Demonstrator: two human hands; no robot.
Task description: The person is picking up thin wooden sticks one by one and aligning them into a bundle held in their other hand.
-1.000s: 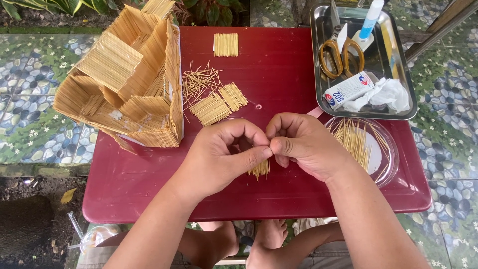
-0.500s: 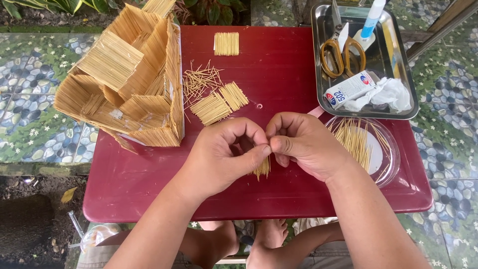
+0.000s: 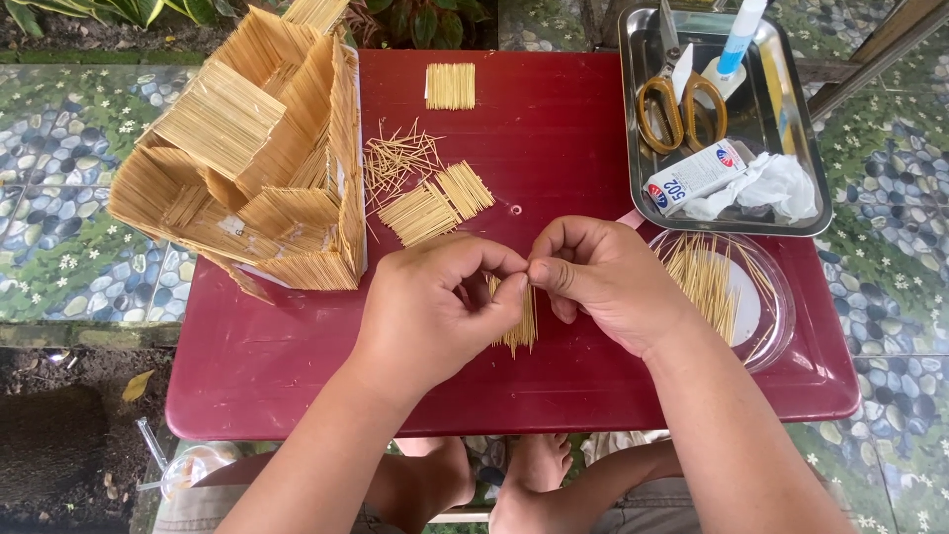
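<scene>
Steel tray (image 3: 633,119) w/ scissors (image 3: 680,107); clear dish (image 3: 781,326) w/ toothpicks (image 3: 704,277)

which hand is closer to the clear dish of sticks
Right. The right hand sits just beside the clear dish, near its left rim. The left hand is farther off, on the other side of the right hand.

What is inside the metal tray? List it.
The metal tray holds yellow-handled scissors, a small glue box, a crumpled white tissue and a blue-capped tube. Whatever lies under the tissue is hidden.
</scene>
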